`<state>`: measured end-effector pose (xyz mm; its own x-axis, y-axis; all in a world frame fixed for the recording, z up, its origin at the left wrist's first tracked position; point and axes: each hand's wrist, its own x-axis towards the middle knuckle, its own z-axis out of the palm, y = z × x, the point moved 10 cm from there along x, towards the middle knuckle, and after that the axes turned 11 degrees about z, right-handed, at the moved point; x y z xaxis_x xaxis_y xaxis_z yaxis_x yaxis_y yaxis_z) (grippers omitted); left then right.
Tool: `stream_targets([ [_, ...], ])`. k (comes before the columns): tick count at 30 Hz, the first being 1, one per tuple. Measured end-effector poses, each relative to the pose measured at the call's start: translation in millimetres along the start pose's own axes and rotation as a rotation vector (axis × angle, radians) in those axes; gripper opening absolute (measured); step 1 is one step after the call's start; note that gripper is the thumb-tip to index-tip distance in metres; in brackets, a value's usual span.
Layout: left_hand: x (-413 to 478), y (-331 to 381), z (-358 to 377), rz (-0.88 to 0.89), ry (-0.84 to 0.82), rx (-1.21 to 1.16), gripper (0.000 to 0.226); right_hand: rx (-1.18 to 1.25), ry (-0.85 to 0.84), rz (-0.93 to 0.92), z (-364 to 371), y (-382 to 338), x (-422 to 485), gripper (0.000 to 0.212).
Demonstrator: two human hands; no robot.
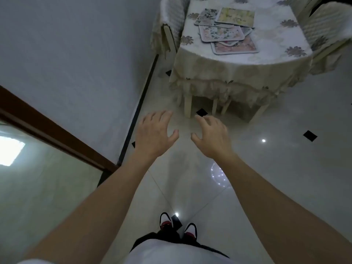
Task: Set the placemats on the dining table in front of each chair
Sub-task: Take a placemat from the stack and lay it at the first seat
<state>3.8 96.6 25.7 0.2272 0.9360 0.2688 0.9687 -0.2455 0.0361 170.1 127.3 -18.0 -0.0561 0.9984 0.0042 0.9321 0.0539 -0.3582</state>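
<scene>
Several floral placemats (pixel 225 28) lie in a loose overlapping pile near the middle of the dining table (pixel 243 71), which wears a cream floral cloth with a frilled hem. A covered chair (pixel 170 21) stands at the table's left side and another covered chair (pixel 329 29) at its right. My left hand (pixel 154 135) and my right hand (pixel 212 137) reach forward over the floor, well short of the table. Both hands are empty with fingers spread.
A grey wall (pixel 76 54) with a dark skirting runs along the left. A brown door frame (pixel 53 130) and a glass panel sit at the lower left. The glossy white tiled floor (pixel 285 168) spreads between me and the table. My shoes (pixel 178 227) show below.
</scene>
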Motion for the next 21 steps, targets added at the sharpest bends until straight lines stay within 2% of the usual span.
stream_targets([
  [11,37.2,-57.4,-2.6,-0.017,0.088,0.03,0.057,-0.036,0.047,-0.1,10.4,-47.8,65.5,0.06],
  [21,137.3,-180.3,29.9,-0.082,0.097,-0.019,0.06,-0.039,0.031,-0.1,42.0,-122.7,201.0,0.059],
])
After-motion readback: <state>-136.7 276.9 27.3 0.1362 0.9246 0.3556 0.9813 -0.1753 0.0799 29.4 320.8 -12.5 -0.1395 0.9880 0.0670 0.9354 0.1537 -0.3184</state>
